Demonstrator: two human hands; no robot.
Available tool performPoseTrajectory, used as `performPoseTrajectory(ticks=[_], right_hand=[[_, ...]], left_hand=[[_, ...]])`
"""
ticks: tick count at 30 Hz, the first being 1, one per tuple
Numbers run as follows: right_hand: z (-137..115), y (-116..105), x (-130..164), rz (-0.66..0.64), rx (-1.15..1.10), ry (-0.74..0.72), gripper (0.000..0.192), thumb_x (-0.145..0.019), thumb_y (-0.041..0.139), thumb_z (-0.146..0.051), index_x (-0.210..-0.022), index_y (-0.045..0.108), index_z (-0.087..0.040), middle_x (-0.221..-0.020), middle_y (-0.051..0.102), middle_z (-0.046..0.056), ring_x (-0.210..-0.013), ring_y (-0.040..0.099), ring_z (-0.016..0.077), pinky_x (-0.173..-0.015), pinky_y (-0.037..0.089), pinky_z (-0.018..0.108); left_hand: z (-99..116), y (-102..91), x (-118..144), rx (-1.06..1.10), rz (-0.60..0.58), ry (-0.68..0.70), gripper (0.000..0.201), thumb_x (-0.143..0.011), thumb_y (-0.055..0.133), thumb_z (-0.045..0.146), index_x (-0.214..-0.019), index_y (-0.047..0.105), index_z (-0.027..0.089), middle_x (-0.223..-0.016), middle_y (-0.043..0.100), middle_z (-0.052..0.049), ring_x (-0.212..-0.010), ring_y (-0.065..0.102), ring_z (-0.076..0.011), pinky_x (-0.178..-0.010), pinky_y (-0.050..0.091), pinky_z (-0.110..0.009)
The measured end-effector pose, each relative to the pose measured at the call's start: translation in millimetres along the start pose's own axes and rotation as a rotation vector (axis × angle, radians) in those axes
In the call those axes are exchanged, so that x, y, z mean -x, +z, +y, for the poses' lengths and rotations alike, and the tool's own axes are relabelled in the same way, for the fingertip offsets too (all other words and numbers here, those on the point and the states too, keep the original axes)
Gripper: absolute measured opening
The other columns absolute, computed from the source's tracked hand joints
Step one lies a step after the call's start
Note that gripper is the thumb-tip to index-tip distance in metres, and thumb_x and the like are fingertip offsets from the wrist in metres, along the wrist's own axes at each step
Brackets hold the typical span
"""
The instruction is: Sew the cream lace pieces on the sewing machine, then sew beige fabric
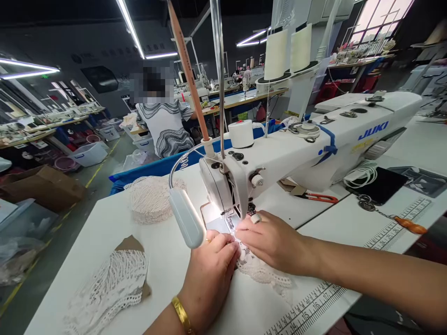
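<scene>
A white sewing machine (286, 158) stands on the table, its presser foot (230, 222) lit from beside. Just in front of the foot lies a piece of white lace (263, 272), trailing toward me. My left hand (213, 270), with a gold bangle at the wrist, is closed on the lace edge near the needle. Close by on the right, my right hand (272, 239) pinches the lace beside the foot. Fingertips of both hands nearly meet there, and they partly hide the fabric. Another lace piece (118, 274) lies over brown card at the left.
A stack of lace (153, 197) sits behind the grey lamp (187, 218). Orange-handled snips (319, 198), a black phone (379, 184) and a keyring with an orange charm (409, 225) lie right. A printed ruler (307, 302) crosses the front. Another person (164, 121) sits beyond the table.
</scene>
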State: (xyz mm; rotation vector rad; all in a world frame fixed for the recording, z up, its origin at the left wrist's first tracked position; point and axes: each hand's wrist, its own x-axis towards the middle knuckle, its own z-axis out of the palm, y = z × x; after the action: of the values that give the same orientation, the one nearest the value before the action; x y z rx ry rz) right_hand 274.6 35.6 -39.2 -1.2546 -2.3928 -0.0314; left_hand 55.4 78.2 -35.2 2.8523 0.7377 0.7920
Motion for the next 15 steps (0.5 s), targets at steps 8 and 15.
performPoseTrajectory(ticks=[8,15], right_hand=[[13.9,14.4,-1.2,-0.036,-0.066,-0.039,0.022,-0.096,0.05,-0.006,-0.1,0.068,-0.018,-0.097,0.072,0.005,-0.089,0.054,0.0231,-0.084,0.038,0.038],[17.1,10.5,-4.3,-0.019,-0.031,0.025,0.023,-0.092,0.054,-0.007,-0.102,0.071,-0.019,-0.093,0.07,0.006,-0.087,0.052,0.0249,-0.079,0.039,0.037]], left_hand=[[1.1,-4.9,0.8,-0.011,-0.015,-0.014,0.021,-0.103,0.055,0.013,-0.111,0.074,0.021,-0.108,0.078,-0.003,-0.09,0.064,-0.0234,-0.075,0.049,-0.037],[-1.6,-2.2,1.6,-0.064,-0.032,-0.013,0.022,-0.105,0.054,0.015,-0.115,0.073,0.018,-0.113,0.078,-0.007,-0.095,0.066,-0.0253,-0.075,0.05,-0.037]])
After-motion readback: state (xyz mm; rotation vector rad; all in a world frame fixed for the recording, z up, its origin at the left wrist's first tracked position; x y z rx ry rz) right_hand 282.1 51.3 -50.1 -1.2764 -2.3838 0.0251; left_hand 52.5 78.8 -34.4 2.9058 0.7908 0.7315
